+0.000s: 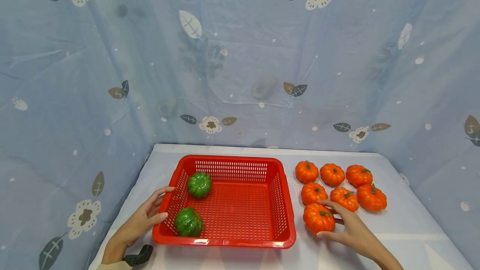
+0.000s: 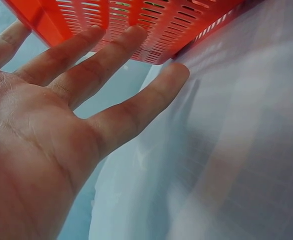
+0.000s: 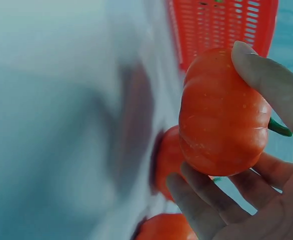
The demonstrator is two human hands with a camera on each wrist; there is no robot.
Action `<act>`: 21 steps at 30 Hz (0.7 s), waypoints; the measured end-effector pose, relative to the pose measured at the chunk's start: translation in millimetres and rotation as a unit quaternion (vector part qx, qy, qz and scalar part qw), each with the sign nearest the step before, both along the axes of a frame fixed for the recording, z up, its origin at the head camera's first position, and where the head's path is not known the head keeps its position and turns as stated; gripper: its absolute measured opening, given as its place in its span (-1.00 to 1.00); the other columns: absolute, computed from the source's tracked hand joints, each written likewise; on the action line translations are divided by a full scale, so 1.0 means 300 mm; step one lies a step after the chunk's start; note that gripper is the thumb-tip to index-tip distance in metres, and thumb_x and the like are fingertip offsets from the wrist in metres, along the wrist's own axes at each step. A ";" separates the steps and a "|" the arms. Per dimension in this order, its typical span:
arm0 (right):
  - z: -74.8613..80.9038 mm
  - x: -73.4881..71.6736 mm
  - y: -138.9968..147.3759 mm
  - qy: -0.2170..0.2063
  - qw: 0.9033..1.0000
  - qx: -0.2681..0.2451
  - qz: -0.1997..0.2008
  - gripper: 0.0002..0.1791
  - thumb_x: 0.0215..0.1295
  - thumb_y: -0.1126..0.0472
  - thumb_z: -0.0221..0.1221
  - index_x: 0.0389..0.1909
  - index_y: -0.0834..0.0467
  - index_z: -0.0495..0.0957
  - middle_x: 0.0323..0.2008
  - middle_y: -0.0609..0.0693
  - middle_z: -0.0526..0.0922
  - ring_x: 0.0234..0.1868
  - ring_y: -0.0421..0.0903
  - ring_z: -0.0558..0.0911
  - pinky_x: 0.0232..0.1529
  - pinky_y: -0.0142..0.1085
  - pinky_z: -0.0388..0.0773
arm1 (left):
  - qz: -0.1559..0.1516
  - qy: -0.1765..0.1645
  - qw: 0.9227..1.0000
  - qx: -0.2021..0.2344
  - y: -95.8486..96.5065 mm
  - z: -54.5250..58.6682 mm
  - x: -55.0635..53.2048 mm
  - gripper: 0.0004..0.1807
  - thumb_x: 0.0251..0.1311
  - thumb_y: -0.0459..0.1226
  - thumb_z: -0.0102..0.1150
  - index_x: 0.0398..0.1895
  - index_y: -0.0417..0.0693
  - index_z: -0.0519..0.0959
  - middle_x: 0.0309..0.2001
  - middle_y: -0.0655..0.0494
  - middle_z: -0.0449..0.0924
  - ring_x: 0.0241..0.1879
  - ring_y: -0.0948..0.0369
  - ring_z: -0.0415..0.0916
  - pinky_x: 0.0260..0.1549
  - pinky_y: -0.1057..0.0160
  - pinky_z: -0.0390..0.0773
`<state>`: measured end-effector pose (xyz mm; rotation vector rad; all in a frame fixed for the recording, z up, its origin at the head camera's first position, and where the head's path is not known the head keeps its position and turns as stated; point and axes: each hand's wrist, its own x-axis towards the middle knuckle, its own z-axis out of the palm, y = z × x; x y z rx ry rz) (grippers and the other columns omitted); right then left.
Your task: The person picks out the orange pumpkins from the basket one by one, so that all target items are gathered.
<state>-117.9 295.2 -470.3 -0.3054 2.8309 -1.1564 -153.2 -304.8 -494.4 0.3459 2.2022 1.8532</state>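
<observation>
My right hand point(image 1: 350, 228) grips an orange toy pumpkin point(image 1: 318, 218) between thumb and fingers, to the right of a red basket point(image 1: 225, 242). In the right wrist view the pumpkin point(image 3: 224, 115) is raised off the table, its green stem pointing away from the tabletop. My left hand point(image 1: 139, 219) is at the basket's left side, thumb and fingertips against the rim. Its fingers point(image 2: 99, 65) look extended along the slotted wall in the left wrist view. Inside the basket, along its left side, lie two green pumpkins, one toward the back point(image 1: 199, 184) and one in front point(image 1: 189, 222).
Several more orange pumpkins point(image 1: 343, 198) stand in loose rows on the white table point(image 1: 397, 228), right of the basket. A patterned blue curtain point(image 1: 240, 74) hangs behind and at the sides. A black strap point(image 1: 139, 256) circles the left wrist.
</observation>
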 end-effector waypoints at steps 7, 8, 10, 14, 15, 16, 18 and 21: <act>-0.036 0.023 0.030 0.013 1.000 0.023 -0.006 -0.06 -0.02 -0.22 0.54 0.36 0.09 0.45 0.28 0.14 0.55 0.21 0.20 0.58 -0.02 -0.11 0.70 | 0.002 0.001 1.000 -0.004 -0.001 0.002 -0.003 -0.30 0.40 -0.31 0.14 0.56 0.04 0.15 0.49 -0.40 0.13 0.37 -0.34 0.27 0.00 0.00 0.69; -0.042 0.026 0.031 0.011 0.999 0.028 -0.011 -0.05 -0.03 -0.22 0.55 0.36 0.08 0.45 0.28 0.13 0.55 0.19 0.18 0.59 -0.02 -0.11 0.70 | 0.002 0.002 1.000 -0.004 -0.001 0.002 -0.004 -0.30 0.40 -0.31 0.14 0.56 0.04 0.15 0.49 -0.40 0.13 0.37 -0.34 0.27 0.00 0.00 0.69; -0.054 0.033 0.032 0.002 0.999 0.039 -0.019 -0.02 -0.04 -0.22 0.55 0.38 0.10 0.44 0.28 0.15 0.56 0.14 0.16 0.61 -0.02 -0.07 0.69 | 0.003 0.001 1.000 -0.004 -0.003 -0.001 -0.004 -0.30 0.40 -0.30 0.14 0.56 0.05 0.15 0.49 -0.40 0.13 0.37 -0.34 0.28 0.00 0.00 0.69; -0.073 0.036 0.029 -0.032 0.998 0.049 -0.039 0.02 -0.05 -0.19 0.57 0.41 0.12 0.41 0.29 0.23 0.54 0.08 0.12 0.61 0.01 0.05 0.67 | 0.002 0.003 1.000 -0.008 -0.006 -0.009 -0.003 -0.30 0.40 -0.29 0.14 0.56 0.04 0.15 0.49 -0.39 0.12 0.36 -0.27 0.32 0.00 0.01 0.69; -0.076 0.036 0.028 -0.037 0.997 0.050 -0.042 0.02 -0.05 -0.19 0.57 0.42 0.13 0.40 0.29 0.24 0.53 0.07 0.12 0.60 0.01 0.08 0.66 | 0.002 0.004 1.000 -0.007 -0.008 -0.010 -0.003 -0.30 0.40 -0.30 0.13 0.56 0.04 0.15 0.49 -0.39 0.13 0.35 -0.22 0.34 0.00 0.02 0.69; -0.079 0.035 0.027 -0.040 0.997 0.052 -0.047 0.03 -0.06 -0.20 0.57 0.42 0.11 0.40 0.29 0.23 0.53 0.07 0.11 0.60 0.03 0.10 0.65 | 0.001 0.006 1.000 -0.006 -0.009 -0.012 -0.003 -0.30 0.41 -0.30 0.13 0.56 0.05 0.15 0.49 -0.39 0.13 0.34 -0.17 0.38 0.00 0.02 0.69; -0.083 0.033 0.028 -0.036 0.997 0.051 -0.049 0.04 -0.06 -0.20 0.57 0.43 0.11 0.38 0.30 0.24 0.52 0.07 0.11 0.59 0.05 0.14 0.63 | -0.002 0.010 1.000 -0.002 -0.010 -0.013 -0.003 -0.30 0.42 -0.32 0.12 0.57 0.05 0.14 0.48 -0.40 0.14 0.31 -0.06 0.43 0.00 0.02 0.69; -0.087 0.031 0.030 -0.011 0.997 0.052 -0.049 0.03 -0.07 -0.23 0.56 0.43 0.05 0.38 0.33 0.18 0.50 0.14 0.10 0.56 0.10 0.11 0.60 | -0.003 0.012 1.000 0.002 -0.010 -0.011 -0.004 -0.30 0.42 -0.33 0.11 0.57 0.05 0.14 0.47 -0.41 0.15 0.28 0.01 0.46 0.00 0.03 0.69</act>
